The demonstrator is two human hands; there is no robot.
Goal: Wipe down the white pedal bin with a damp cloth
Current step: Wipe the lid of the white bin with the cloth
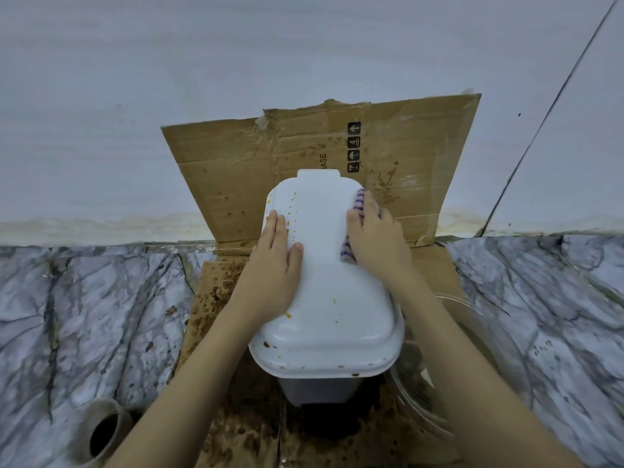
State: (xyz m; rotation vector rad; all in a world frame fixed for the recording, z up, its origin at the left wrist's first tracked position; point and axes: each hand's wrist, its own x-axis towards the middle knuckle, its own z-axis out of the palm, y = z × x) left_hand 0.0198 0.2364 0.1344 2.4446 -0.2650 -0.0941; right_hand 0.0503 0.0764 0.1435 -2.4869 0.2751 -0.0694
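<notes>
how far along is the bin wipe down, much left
Early on. The lid near the striped cloth looks clean. In hand: the right hand presses the cloth on the white pedal bin's far right lid edge; the left hand rests flat on the lid. Left: orange spots on the lid's left, brown smears on its front rim, the body below.

We count 1 white pedal bin (332, 275), 1 striped cloth (360, 201), 2 hands: left hand (274, 265), right hand (379, 243). Also 1 cardboard sheet (236, 170), 1 glass bowl (418, 413) lower right, 1 brown jar (104, 430) lower left.
</notes>
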